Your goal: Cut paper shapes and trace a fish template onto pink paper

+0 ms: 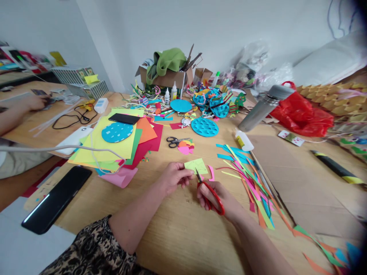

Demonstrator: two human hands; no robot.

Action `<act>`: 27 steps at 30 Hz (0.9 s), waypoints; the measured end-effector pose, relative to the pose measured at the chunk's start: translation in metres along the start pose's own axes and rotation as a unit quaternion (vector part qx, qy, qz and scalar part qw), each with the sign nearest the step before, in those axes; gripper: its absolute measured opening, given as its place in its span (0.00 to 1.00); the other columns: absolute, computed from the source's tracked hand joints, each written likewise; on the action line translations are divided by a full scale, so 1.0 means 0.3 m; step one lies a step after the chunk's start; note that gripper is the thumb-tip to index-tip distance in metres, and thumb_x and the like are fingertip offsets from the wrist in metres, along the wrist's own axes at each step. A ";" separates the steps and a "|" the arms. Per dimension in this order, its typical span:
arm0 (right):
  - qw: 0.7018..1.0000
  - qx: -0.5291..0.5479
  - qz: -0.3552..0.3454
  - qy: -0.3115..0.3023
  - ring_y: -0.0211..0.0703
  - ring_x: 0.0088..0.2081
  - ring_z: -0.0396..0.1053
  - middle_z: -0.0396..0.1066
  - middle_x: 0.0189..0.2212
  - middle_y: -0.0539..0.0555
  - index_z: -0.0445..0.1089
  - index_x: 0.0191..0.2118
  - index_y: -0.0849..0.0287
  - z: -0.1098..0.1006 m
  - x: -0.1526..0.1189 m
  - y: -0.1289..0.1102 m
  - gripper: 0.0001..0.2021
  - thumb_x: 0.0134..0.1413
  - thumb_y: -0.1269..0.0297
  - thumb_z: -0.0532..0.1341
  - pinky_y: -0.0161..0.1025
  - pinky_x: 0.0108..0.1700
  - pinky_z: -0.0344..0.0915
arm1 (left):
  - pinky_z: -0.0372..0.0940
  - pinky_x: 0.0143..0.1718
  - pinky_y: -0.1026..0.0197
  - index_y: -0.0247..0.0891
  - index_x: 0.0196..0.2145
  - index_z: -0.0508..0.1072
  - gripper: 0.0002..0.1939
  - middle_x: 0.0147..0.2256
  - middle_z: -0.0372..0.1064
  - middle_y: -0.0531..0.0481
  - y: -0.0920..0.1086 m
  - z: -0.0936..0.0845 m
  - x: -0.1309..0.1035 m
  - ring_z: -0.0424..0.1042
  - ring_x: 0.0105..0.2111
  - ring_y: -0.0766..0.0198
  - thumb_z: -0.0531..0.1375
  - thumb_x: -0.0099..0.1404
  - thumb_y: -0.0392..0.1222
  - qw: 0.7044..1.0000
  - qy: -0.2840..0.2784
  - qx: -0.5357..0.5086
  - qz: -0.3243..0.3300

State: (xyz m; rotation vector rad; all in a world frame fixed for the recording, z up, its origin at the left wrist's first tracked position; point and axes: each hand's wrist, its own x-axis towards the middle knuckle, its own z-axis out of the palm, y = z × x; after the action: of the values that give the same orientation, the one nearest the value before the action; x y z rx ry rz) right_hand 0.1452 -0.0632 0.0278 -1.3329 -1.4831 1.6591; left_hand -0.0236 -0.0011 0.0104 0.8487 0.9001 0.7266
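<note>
My left hand (176, 178) pinches the lower left edge of a small yellow-green piece of paper (197, 165) that has lines drawn on it. My right hand (213, 196) grips red-handled scissors (220, 208), fingers closed round the handles. The scissor tips lie at the lower edge of the paper, near its middle. A pink paper strip (211, 173) lies just right of the paper. Beyond it are black-handled scissors (172, 142) and small coloured paper pieces (185, 149).
Coloured sheets (110, 144) are stacked at left, near a black phone (57, 198). Paper strips (259, 191) and cardboard (298, 183) lie at right, with a grey bottle (262, 107) behind. A white cable (57, 148) crosses the left. Another person's hand (37, 102) is far left.
</note>
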 end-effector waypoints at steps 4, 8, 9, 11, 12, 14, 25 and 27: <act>1.000 -0.009 -0.007 -0.004 0.33 0.17 0.60 0.65 0.16 0.50 0.64 0.23 0.60 -0.003 0.000 0.007 0.29 0.50 0.34 0.56 0.32 0.21 0.56 | 0.51 0.12 0.69 0.33 0.23 0.70 0.10 0.18 0.67 0.55 0.001 -0.004 0.001 0.61 0.13 0.74 0.66 0.47 0.42 1.000 -0.004 0.000 -0.002; 1.000 -0.020 -0.010 0.002 0.33 0.17 0.60 0.65 0.15 0.50 0.63 0.21 0.60 -0.005 0.002 0.018 0.28 0.50 0.36 0.58 0.32 0.20 0.55 | 0.52 0.12 0.69 0.32 0.24 0.70 0.11 0.19 0.67 0.55 0.002 -0.005 0.003 0.61 0.13 0.74 0.66 0.47 0.42 1.000 -0.007 -0.003 -0.002; 1.000 -0.019 -0.009 0.004 0.33 0.17 0.60 0.65 0.15 0.51 0.63 0.22 0.60 -0.006 0.002 0.019 0.28 0.50 0.36 0.59 0.32 0.20 0.54 | 0.52 0.12 0.69 0.32 0.24 0.70 0.11 0.19 0.67 0.54 0.001 -0.005 0.004 0.62 0.13 0.73 0.66 0.47 0.42 1.000 -0.008 -0.005 -0.001; 1.000 -0.017 -0.007 0.009 0.33 0.16 0.60 0.65 0.16 0.51 0.63 0.22 0.60 -0.006 0.004 0.020 0.28 0.50 0.36 0.59 0.32 0.19 0.54 | 0.52 0.12 0.68 0.32 0.25 0.71 0.12 0.20 0.68 0.54 0.000 -0.006 0.005 0.62 0.14 0.73 0.67 0.47 0.42 1.000 -0.011 -0.007 -0.002; 1.000 -0.016 -0.006 0.011 0.33 0.16 0.59 0.65 0.15 0.50 0.63 0.22 0.60 -0.006 0.005 0.020 0.28 0.50 0.36 0.59 0.32 0.19 0.53 | 0.52 0.12 0.68 0.32 0.25 0.71 0.12 0.20 0.68 0.54 0.000 -0.006 0.004 0.62 0.14 0.73 0.67 0.47 0.42 1.000 -0.012 -0.007 -0.004; 1.000 -0.018 -0.005 0.013 0.34 0.16 0.59 0.64 0.15 0.50 0.63 0.22 0.59 -0.006 0.007 0.018 0.28 0.49 0.35 0.58 0.33 0.19 0.53 | 0.52 0.13 0.68 0.32 0.25 0.71 0.12 0.20 0.68 0.54 0.000 -0.006 0.003 0.63 0.14 0.73 0.67 0.47 0.43 1.000 -0.015 -0.003 -0.010; 1.000 -0.023 -0.001 0.017 0.34 0.16 0.60 0.64 0.15 0.51 0.63 0.21 0.60 -0.005 0.010 0.018 0.30 0.48 0.33 0.57 0.33 0.19 0.54 | 0.51 0.12 0.69 0.33 0.23 0.69 0.13 0.20 0.67 0.55 0.001 -0.002 0.002 0.61 0.13 0.74 0.67 0.47 0.44 1.000 -0.015 -0.012 0.001; 1.000 -0.025 0.000 0.017 0.34 0.17 0.60 0.64 0.15 0.51 0.63 0.21 0.60 -0.004 0.011 0.018 0.30 0.48 0.33 0.57 0.33 0.19 0.54 | 0.51 0.12 0.69 0.33 0.23 0.69 0.13 0.19 0.67 0.55 0.001 -0.002 0.002 0.61 0.13 0.74 0.67 0.47 0.44 1.000 -0.015 -0.010 0.003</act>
State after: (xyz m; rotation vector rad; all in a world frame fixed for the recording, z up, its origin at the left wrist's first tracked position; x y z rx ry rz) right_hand 0.1463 -0.0612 0.0218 -1.3809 -1.5125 1.6010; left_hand -0.0239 -0.0004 0.0101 0.8432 0.8632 0.7257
